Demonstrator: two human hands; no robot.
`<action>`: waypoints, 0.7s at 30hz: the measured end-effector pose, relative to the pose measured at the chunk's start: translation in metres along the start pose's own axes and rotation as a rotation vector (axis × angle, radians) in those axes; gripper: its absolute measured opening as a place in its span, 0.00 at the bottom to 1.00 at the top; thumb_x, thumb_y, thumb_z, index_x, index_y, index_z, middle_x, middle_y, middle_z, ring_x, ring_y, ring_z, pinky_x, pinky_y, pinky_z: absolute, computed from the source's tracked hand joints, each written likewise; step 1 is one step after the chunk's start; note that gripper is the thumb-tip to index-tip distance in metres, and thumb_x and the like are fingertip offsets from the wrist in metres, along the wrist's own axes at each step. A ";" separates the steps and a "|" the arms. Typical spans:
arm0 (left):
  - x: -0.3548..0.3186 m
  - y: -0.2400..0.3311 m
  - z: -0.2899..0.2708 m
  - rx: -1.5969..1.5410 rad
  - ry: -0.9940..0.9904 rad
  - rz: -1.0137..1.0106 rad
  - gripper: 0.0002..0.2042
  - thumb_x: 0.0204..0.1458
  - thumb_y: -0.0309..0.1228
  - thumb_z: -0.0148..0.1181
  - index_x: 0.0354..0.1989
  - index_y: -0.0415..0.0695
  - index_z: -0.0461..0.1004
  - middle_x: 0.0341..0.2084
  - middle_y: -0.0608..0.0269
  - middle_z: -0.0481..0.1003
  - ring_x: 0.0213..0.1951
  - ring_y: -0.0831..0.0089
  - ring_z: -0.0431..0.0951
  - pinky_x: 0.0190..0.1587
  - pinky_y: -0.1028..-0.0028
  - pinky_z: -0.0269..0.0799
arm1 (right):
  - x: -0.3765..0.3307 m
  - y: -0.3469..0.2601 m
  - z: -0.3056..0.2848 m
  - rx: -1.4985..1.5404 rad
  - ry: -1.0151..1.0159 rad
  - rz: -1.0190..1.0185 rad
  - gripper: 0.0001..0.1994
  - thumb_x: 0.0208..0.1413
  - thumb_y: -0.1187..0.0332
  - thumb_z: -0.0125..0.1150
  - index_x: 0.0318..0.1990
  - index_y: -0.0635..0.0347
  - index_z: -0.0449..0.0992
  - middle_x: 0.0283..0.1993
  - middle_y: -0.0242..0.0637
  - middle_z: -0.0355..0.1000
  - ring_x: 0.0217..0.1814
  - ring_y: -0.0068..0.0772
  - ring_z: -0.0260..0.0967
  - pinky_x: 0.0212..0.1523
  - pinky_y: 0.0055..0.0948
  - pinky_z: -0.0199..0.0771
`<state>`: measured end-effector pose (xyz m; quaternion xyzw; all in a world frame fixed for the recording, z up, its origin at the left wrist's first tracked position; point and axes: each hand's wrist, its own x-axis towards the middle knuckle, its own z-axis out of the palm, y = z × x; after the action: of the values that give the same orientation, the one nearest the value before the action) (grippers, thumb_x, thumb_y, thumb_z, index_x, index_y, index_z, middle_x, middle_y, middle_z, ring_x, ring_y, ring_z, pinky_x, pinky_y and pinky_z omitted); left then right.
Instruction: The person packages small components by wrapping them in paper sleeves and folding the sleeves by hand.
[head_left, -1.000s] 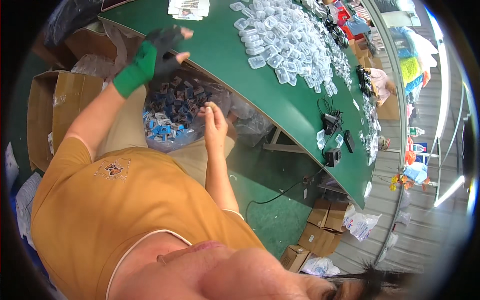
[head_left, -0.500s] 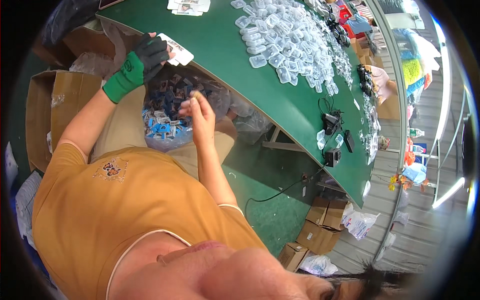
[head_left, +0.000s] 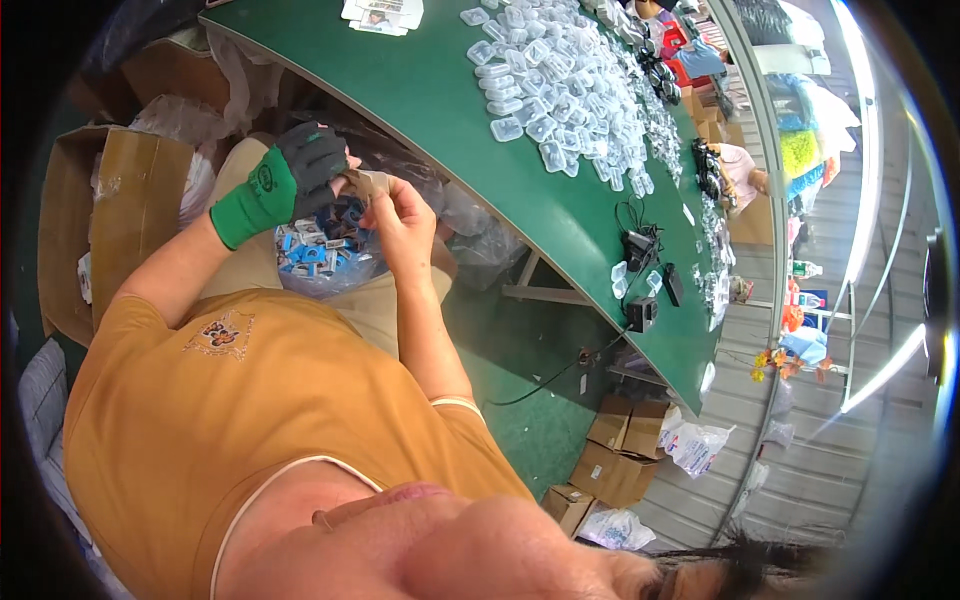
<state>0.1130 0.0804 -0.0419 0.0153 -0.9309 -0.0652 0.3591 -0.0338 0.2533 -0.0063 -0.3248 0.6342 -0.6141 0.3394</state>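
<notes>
Showing dull tan side, thin card (head_left: 369,184) between left hand (head_left: 308,172), right hand (head_left: 402,222).

An open carton (head_left: 145,215) stands at the left; brown cardboard boxes (head_left: 612,478) sit lower right of centre, beside a white plastic bag (head_left: 692,445); a lit tube lamp (head_left: 885,368) shines at right.

The left hand (head_left: 303,172) and right hand (head_left: 406,228) partly hide a card (head_left: 370,184); below the tabletop's (head_left: 430,95) near edge, blue pieces (head_left: 312,256) are too small to identify.
</notes>
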 end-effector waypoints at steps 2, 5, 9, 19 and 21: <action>0.036 0.027 -0.027 -0.130 0.068 -0.133 0.34 0.40 0.36 0.74 0.61 0.45 0.72 0.53 0.54 0.75 0.56 0.53 0.75 0.64 0.52 0.66 | -0.002 -0.007 -0.005 0.135 -0.014 0.027 0.10 0.65 0.73 0.58 0.49 0.68 0.78 0.34 0.29 0.77 0.29 0.15 0.71 0.31 0.18 0.74; 0.025 0.025 -0.021 -0.130 0.040 -0.135 0.38 0.38 0.35 0.74 0.63 0.44 0.70 0.53 0.54 0.75 0.55 0.53 0.75 0.64 0.51 0.65 | -0.004 -0.019 -0.001 0.145 -0.058 0.015 0.10 0.66 0.72 0.56 0.49 0.68 0.78 0.34 0.29 0.77 0.29 0.14 0.71 0.31 0.17 0.75; 0.018 0.021 -0.014 -0.215 -0.005 -0.200 0.36 0.39 0.33 0.74 0.62 0.43 0.71 0.50 0.54 0.77 0.51 0.52 0.77 0.58 0.55 0.71 | -0.002 -0.021 0.000 0.133 -0.089 0.005 0.09 0.67 0.70 0.57 0.48 0.66 0.79 0.35 0.28 0.78 0.30 0.12 0.70 0.31 0.17 0.75; 0.005 0.025 0.032 -0.880 0.121 -0.535 0.25 0.54 0.30 0.65 0.61 0.40 0.71 0.45 0.57 0.78 0.37 0.73 0.78 0.42 0.70 0.77 | 0.082 -0.054 -0.120 -1.089 0.524 -0.623 0.23 0.61 0.58 0.64 0.56 0.66 0.75 0.60 0.52 0.73 0.65 0.53 0.67 0.67 0.50 0.62; 0.004 0.046 0.004 -1.017 0.038 -0.787 0.27 0.54 0.31 0.65 0.62 0.39 0.69 0.46 0.57 0.78 0.40 0.72 0.78 0.45 0.69 0.76 | 0.099 -0.035 -0.111 -1.216 0.313 -0.376 0.33 0.62 0.48 0.61 0.64 0.66 0.68 0.71 0.53 0.63 0.77 0.53 0.54 0.74 0.59 0.46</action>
<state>0.1082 0.1264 -0.0355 0.1847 -0.7018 -0.6252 0.2871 -0.1808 0.2320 0.0270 -0.4710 0.8426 -0.2348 -0.1144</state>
